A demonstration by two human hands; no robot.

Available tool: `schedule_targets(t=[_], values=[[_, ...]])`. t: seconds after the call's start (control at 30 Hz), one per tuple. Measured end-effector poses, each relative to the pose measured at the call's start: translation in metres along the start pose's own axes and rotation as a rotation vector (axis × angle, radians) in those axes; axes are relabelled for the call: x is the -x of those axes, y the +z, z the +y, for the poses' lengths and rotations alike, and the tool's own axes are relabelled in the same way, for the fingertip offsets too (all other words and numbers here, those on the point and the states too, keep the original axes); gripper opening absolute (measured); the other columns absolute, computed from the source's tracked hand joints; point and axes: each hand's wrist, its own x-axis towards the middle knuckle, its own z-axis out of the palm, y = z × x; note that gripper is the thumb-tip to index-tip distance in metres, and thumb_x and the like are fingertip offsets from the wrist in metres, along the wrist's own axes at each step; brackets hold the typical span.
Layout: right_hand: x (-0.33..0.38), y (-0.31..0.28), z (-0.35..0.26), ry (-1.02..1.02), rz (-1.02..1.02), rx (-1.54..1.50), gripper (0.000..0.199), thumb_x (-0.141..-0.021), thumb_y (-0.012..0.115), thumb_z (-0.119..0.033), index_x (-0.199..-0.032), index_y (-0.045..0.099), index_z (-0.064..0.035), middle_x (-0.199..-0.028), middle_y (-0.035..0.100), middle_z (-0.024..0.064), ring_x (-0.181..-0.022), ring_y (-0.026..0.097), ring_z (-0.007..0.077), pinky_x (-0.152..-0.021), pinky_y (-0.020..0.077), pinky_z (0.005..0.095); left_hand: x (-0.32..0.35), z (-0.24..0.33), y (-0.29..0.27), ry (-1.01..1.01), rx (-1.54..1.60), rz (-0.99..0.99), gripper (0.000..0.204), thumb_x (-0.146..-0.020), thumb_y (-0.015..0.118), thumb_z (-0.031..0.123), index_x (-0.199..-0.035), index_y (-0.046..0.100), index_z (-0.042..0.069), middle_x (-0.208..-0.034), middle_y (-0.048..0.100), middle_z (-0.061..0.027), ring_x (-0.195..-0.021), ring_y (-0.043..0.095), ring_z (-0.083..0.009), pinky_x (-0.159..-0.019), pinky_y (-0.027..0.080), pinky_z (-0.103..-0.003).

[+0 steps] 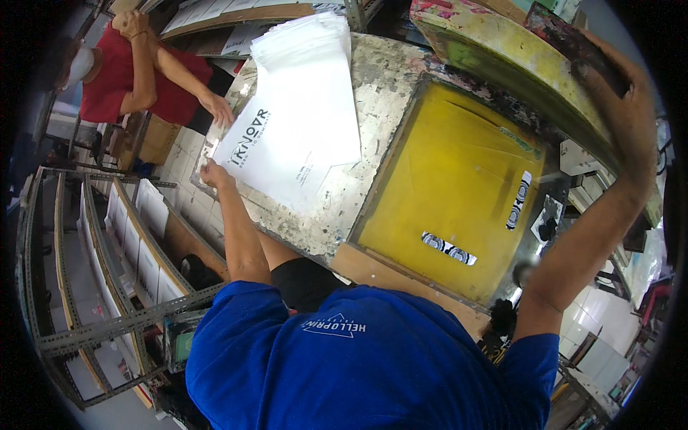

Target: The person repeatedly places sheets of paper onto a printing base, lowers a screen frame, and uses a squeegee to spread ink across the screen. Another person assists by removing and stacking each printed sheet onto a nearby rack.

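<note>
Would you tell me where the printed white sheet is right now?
In the head view, the printed white sheet lies left of centre on the worn table, left of the yellow screen, with the left hand on its corner.

- The big flat screen (451,190) is bright yellow, with two small black-and-white striped strips on it.
- The sheet (287,154) is white with dark letters.
- The stack of sheets (304,36) behind it is white too.
- The table top (380,79) is pale grey with dark speckles and stains.
- The raised frame (502,57) is yellow-green with red and dark paint smears.
- The shirt (365,365) close to the camera is blue with white print.
- The other person's shirt (107,79) is red.
- The rack (107,330) is grey metal.
</note>
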Motion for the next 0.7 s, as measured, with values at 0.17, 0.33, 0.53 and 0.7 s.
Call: schedule_targets(t=[0.17, 0.33, 0.53, 0.7], values=[[0.001, -0.001, 0.001, -0.062, 0.036, 0.043, 0.051, -0.09, 0.074, -0.026, -0.136, 0.064, -0.0051, -0.127, 0.068, 0.0123, -0.116, 0.064, 0.019, -0.107, 0.0452, 0.0334, 0.082, 0.033, 0.013, 1.009, -0.315, -0.229, 0.036, -0.083, 0.08, 0.017, -0.11, 0.069, -0.002, -0.105, 0.071, -0.0215, -0.102, 0.067, -0.0349, -0.087, 0.053, -0.047], [0.001, -0.003, 0.003, -0.026, -0.02, -0.013, 0.046, -0.092, 0.071, -0.019, -0.135, 0.064, -0.0052, -0.127, 0.068, 0.0115, -0.115, 0.064, 0.018, -0.107, 0.0457, 0.0324, 0.257, 0.029, 0.031, 1.197, -0.535, -0.87, 0.045, -0.087, 0.076, 0.04, -0.122, 0.071, 0.012, -0.136, 0.065, -0.0048, -0.137, 0.046, -0.0355, -0.108, 0.03, -0.056], [0.004, 0.002, -0.009, 0.037, 0.006, -0.08, 0.045, -0.093, 0.071, -0.015, -0.135, 0.064, -0.0047, -0.126, 0.069, 0.0114, -0.112, 0.064, 0.0161, -0.105, 0.0467, 0.0311, 0.305, 0.004, 0.039, 1.037, -0.647, -0.983, 0.025, -0.087, 0.075, 0.028, -0.104, 0.076, 0.01, -0.131, 0.068, -0.0051, -0.14, 0.045, -0.0346, -0.112, 0.027, -0.055], [0.001, 0.0, -0.015, 0.032, -0.043, -0.114, 0.046, -0.092, 0.073, -0.017, -0.135, 0.064, -0.0042, -0.125, 0.07, 0.0111, -0.111, 0.064, 0.0161, -0.104, 0.0469, 0.0313, 0.296, 0.004, 0.047, 0.909, -0.437, -0.913, 0.013, -0.086, 0.076, 0.019, -0.094, 0.078, 0.009, -0.111, 0.076, -0.0068, -0.132, 0.056, -0.0328, -0.11, 0.03, -0.052]])
